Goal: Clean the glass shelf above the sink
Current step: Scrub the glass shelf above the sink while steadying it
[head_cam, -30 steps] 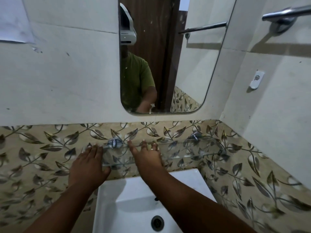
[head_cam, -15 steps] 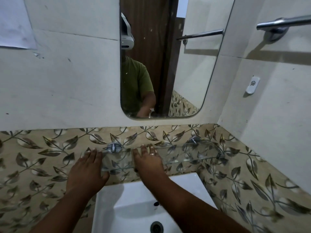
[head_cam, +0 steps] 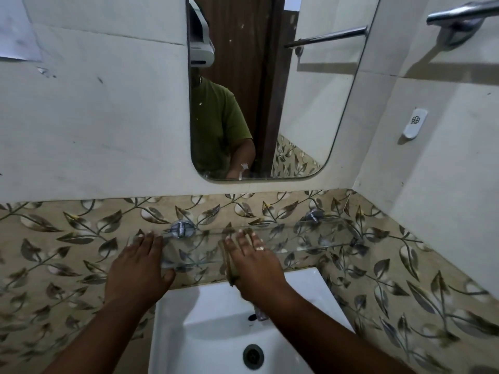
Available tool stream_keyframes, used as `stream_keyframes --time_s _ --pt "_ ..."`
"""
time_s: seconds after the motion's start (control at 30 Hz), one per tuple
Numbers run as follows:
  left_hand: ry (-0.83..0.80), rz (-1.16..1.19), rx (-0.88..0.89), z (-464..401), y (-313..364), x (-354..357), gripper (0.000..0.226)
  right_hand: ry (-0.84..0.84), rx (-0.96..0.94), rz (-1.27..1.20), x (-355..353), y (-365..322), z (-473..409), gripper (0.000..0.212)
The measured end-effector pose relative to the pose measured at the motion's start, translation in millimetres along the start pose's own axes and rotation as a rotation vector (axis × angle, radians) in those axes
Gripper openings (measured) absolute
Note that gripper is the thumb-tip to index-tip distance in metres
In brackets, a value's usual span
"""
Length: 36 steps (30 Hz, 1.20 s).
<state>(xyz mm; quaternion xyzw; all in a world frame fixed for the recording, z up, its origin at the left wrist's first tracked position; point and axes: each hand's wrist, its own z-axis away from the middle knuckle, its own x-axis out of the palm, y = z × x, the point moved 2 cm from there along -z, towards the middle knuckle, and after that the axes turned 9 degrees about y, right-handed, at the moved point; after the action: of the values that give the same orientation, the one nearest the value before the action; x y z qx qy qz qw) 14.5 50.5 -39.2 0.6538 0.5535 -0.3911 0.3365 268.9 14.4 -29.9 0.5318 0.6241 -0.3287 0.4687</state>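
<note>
A clear glass shelf (head_cam: 310,240) runs along the leaf-patterned wall above the white sink (head_cam: 216,319), held by two chrome brackets (head_cam: 181,228). My left hand (head_cam: 137,268) lies flat with fingers spread on the shelf's left end, holding nothing. My right hand (head_cam: 252,265) presses flat on the middle of the shelf over a brownish cloth (head_cam: 231,271); only the cloth's left edge shows from under the palm. A ring sits on one finger.
A mirror (head_cam: 270,90) hangs above the shelf and reflects a person in a green shirt. A chrome towel bar (head_cam: 464,12) and a white wall hook (head_cam: 414,122) are on the right wall. The sink drain (head_cam: 253,356) is below; the tap is mostly hidden by my right forearm.
My right hand with the cloth has slid a little to the right along the shelf. The left hand stays on the left end. The camera has tilted slightly.
</note>
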Motion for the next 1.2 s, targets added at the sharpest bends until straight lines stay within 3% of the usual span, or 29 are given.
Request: stream_keyframes --time_s 0.23,0.4,0.8,0.9,1.03,1.2 --pt "-0.01 -0.011 -0.006 -1 1 0 0.089 -0.099 0.118 -0.023 -4 -27 -51 0.085" --pt "-0.036 -0.015 0.014 -3 1 1 0.09 -0.073 0.052 -0.058 0 -73 -36 0.093" --pt "-0.072 -0.046 0.072 1 0 3 0.092 -0.06 -0.032 -0.135 5 -109 -66 0.056" --pt "-0.077 -0.055 0.061 1 -1 1 0.091 0.005 -0.063 -0.159 5 -100 -50 0.059" --pt "-0.053 -0.051 0.047 1 -1 1 0.087 0.098 -0.091 -0.093 12 -74 -20 0.084" --pt "-0.047 -0.045 0.037 1 -1 2 0.083 0.023 0.064 -0.061 13 -68 -48 0.069"
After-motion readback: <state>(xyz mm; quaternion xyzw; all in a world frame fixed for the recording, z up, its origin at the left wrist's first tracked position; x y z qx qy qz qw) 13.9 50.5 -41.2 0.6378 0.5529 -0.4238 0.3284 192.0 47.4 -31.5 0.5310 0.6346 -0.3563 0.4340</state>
